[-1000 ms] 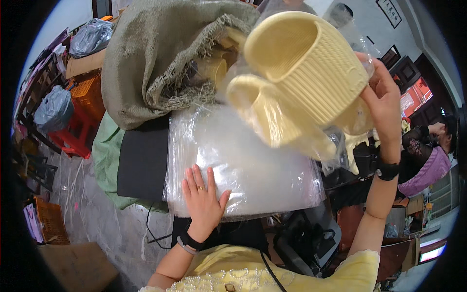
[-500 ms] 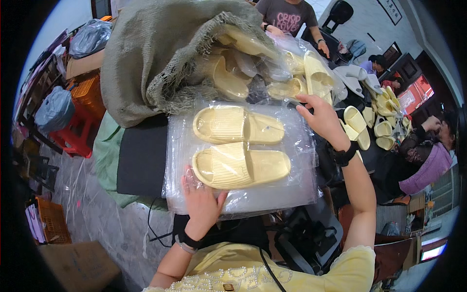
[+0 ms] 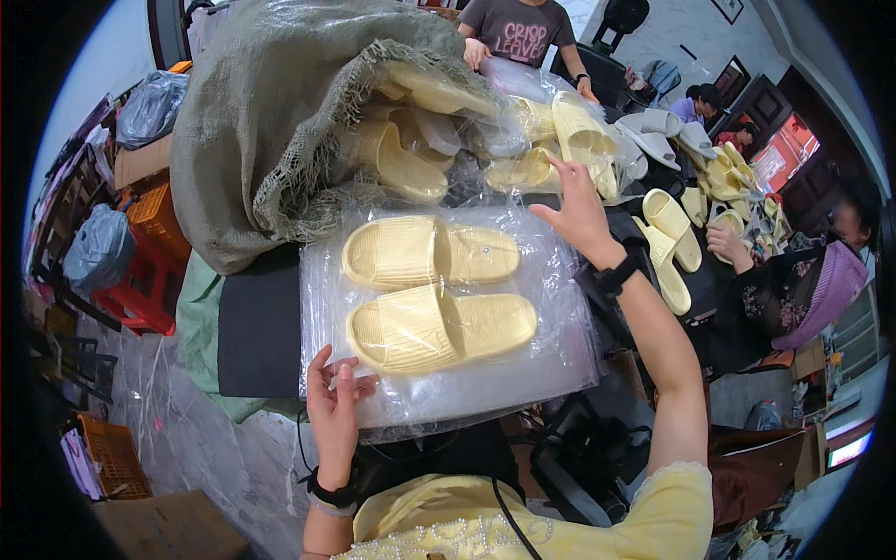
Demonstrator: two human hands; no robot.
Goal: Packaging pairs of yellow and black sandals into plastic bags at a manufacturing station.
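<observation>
Two pale yellow slide slippers, the farther slipper [image 3: 481, 254] and the nearer slipper [image 3: 495, 327], lie side by side in a clear plastic bag [image 3: 448, 392]. The bag rests flat on a stack of clear plastic bags. My left hand [image 3: 336, 411] is at the stack's near left edge, fingers apart and loosely bent; whether they touch the film is unclear. Beyond the bag's far right corner, my right hand [image 3: 583, 219] is open, thumb and forefinger spread, with nothing visible between them. It is close to bagged yellow slippers [image 3: 523, 173].
A grey-green woven sack [image 3: 252, 131] spills bagged slippers at the back. Loose yellow slippers [image 3: 672, 233] and grey slippers [image 3: 649, 135] lie to the right. Another person's hand [image 3: 728, 245] reaches among them. A person in a dark shirt [image 3: 518, 33] stands across the table. A red stool [image 3: 140, 289] stands left.
My left hand has come off the near slipper's toe toward the bag's edge. My right hand stays by the far corner with fingers spread. The co-worker at right now reaches to the slippers.
</observation>
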